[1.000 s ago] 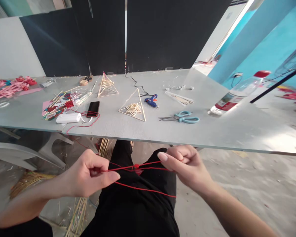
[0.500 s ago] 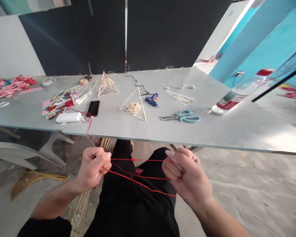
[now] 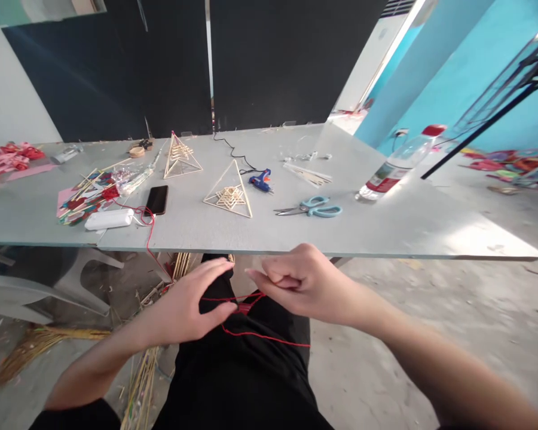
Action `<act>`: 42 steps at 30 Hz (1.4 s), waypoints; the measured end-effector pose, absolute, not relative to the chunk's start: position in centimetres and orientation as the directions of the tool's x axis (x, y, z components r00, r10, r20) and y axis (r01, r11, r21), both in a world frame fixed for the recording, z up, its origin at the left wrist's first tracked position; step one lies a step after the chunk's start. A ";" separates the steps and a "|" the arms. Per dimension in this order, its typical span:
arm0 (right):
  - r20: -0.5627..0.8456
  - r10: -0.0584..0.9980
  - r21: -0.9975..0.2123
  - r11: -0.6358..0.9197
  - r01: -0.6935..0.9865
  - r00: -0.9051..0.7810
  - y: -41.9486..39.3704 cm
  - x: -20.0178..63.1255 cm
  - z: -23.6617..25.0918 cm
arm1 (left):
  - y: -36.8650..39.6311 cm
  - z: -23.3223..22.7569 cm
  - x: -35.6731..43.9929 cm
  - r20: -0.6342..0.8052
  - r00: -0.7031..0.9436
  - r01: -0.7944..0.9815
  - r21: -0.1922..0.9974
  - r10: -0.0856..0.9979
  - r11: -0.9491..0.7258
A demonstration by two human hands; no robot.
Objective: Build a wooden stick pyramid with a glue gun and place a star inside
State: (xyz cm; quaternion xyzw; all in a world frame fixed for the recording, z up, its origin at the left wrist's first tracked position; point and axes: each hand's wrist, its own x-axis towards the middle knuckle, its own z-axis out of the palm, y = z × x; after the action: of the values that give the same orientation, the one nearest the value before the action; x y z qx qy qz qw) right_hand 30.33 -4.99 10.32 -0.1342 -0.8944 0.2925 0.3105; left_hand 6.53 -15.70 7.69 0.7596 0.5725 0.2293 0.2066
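Observation:
My right hand [image 3: 311, 288] is closed in a loose fist on red string [image 3: 267, 338], above my lap. From that fist several strands run left toward my left hand [image 3: 182, 310]. Its fingers and thumb are spread apart in a C shape, and I see nothing gripped between them. One loose length of the string lies across my black trousers [image 3: 246, 382]. Another stretch passes over the table's front edge and reaches the white box-like device beside the phone. The exact grip inside the right fist is hidden.
On the grey table [image 3: 197, 233] are two stick pyramids [image 3: 228, 197], blue-handled scissors [image 3: 316, 206], a blue glue gun [image 3: 262, 180], a phone [image 3: 156, 200], a white device [image 3: 109, 219] and a bottle [image 3: 394, 170]. A broom [image 3: 40, 346] lies on the floor at left.
My left hand has opened and let go of the string. My right hand has moved left and up, still closed on it. The stretched strands have slackened, and the view has shifted right.

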 end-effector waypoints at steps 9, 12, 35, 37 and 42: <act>0.348 0.606 -0.791 0.600 0.124 -0.715 -4.0 30.3 13.3 | -12.6 6.4 12.2 -0.114 0.409 0.100 0.992 0.906 0.079; 0.387 0.651 -0.799 0.591 0.115 -0.653 -4.0 31.5 14.3 | -13.4 6.6 11.7 -0.081 0.350 0.105 0.993 0.933 0.047; 0.576 0.720 -0.757 0.648 0.079 -0.387 -6.5 36.9 12.6 | -17.1 11.0 11.0 0.179 0.301 0.190 0.951 0.937 -0.243; 0.587 0.709 -0.753 0.656 0.059 -0.390 -6.5 36.8 12.5 | -17.1 10.9 11.0 0.199 0.295 0.184 0.948 0.935 -0.260; 0.585 0.722 -0.762 0.646 0.055 -0.371 -6.6 36.7 12.5 | -17.2 10.9 11.0 0.184 0.265 0.162 0.959 0.946 -0.232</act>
State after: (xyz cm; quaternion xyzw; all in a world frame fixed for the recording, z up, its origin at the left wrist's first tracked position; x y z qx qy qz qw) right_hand 36.69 -6.60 12.53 -0.2562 -0.7575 0.3341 0.4990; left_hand 11.03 -17.25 10.85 0.6543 0.4237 0.4334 0.4523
